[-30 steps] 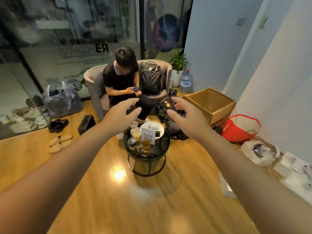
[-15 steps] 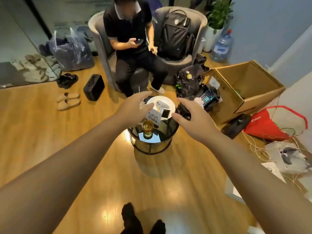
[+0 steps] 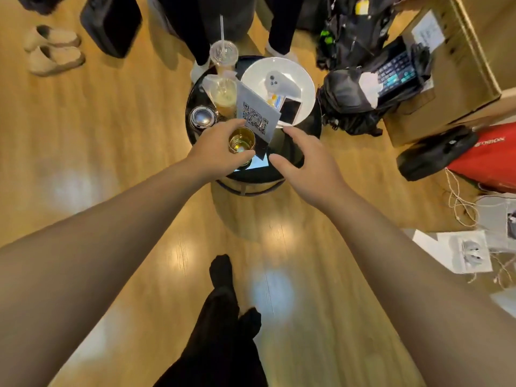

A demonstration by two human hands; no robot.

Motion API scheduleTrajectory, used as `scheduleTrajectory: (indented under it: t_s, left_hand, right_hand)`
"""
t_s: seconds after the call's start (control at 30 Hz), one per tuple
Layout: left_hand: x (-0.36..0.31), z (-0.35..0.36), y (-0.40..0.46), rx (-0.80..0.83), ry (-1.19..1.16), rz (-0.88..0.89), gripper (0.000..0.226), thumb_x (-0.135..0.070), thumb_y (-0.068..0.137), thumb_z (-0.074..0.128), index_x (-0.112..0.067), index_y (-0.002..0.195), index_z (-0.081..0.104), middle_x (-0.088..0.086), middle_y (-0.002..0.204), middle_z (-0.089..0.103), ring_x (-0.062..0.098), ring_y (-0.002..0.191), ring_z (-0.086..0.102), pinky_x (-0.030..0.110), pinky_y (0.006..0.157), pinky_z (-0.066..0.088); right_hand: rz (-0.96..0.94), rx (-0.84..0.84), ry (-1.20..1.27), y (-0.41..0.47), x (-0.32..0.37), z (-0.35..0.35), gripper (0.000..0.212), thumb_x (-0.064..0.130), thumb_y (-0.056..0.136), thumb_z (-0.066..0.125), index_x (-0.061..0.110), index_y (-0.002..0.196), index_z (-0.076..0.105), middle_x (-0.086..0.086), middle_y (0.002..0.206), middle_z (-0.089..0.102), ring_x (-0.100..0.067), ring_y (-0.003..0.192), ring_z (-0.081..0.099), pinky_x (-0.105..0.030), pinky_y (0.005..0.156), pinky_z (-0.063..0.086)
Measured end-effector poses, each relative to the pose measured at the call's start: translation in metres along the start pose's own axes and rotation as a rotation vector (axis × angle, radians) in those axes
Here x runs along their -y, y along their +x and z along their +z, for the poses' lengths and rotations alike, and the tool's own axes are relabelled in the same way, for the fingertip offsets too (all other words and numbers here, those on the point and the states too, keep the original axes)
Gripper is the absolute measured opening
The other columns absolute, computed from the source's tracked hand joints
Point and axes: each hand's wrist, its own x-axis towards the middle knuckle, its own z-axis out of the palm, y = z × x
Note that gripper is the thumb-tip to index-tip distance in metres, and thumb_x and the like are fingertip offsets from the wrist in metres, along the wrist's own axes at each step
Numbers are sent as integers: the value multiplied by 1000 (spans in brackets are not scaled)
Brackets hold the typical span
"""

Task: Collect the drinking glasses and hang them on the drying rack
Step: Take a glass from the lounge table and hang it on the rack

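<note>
A short drinking glass holding amber liquid stands near the front of a small round black table. My left hand wraps around the glass from the left, with fingers behind it and the thumb in front. My right hand hovers over the table just right of the glass, fingers spread, holding nothing. No drying rack is in view.
The table also carries two plastic cups, a metal tin, a QR-code card and a white plate of gadgets. A seated person's legs are behind it. Black bags, a cardboard box and cables lie to the right.
I have stepped up to the table and now look straight down at it. Both hands have dropped to the tabletop, and the left has closed around the glass.
</note>
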Motion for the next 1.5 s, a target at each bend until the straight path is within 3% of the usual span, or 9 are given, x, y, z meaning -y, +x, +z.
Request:
scheduleTrajectory:
  t_s: [0.13,0.33,0.57,0.77,0.93,1.1,1.23,1.43,1.5]
  left_hand:
    - [37,27,33,-37,44,-16,80,-47,82,77,-25,151,44,1,147,52,23,137,44,26,97,33]
    - [72,56,77,-33,49,-18,90,-49,78,80,-26,154,38,1,152,44,26,142,35,42,111,35]
    - [98,86,111,-26,128,-38,101,-55,73,82,-27,156,31,4,159,35,29,147,27,51,114,37]
    - [115,116,123,6,181,-65,106,-59,70,82,-31,156,26,5,162,28,33,149,24,56,111,40]
    - [123,133,134,-67,186,-68,105,-53,68,87,-34,153,29,5,153,35,32,139,38,48,103,48]
    - [122,134,143,-98,111,-87,91,-40,65,92,-38,138,37,2,140,44,26,123,54,41,94,56]
    - [116,121,136,-119,62,-98,87,-40,63,92,-36,135,43,-2,133,51,19,118,55,34,93,53]
    - [68,56,113,-199,-53,-14,84,-47,61,91,-35,132,49,-16,118,53,1,104,49,9,77,37]
    - [38,23,102,-212,-37,35,84,-49,62,91,-37,132,48,-19,116,52,0,103,51,8,77,41]
  right_hand:
    - [56,13,24,37,-22,28,69,47,99,66,31,159,39,-2,154,50,-19,140,46,-28,94,41]
    - [72,8,82,80,-47,63,70,49,97,67,33,159,37,1,154,48,-15,140,45,-27,95,40]
    - [94,7,105,113,-70,95,71,47,98,68,33,160,36,2,157,46,-13,139,44,-10,80,32]
    - [86,16,119,125,-90,116,72,46,96,70,35,159,37,3,158,45,-14,140,44,-26,94,38]
    - [56,15,100,131,-110,131,71,51,94,69,39,157,38,5,155,47,-2,126,41,-16,81,36]
    - [82,-4,168,136,-122,130,71,51,94,70,40,156,38,5,156,46,-7,130,43,-22,87,39]
    - [165,8,342,141,-117,118,72,49,92,76,43,154,40,5,153,50,-8,125,46,-16,75,40]
    - [79,163,333,138,-83,84,93,37,84,87,42,158,32,2,160,43,-20,144,42,-34,98,43]
    - [18,203,322,133,-60,65,99,39,81,90,44,159,28,4,161,40,-19,146,40,-32,98,42]
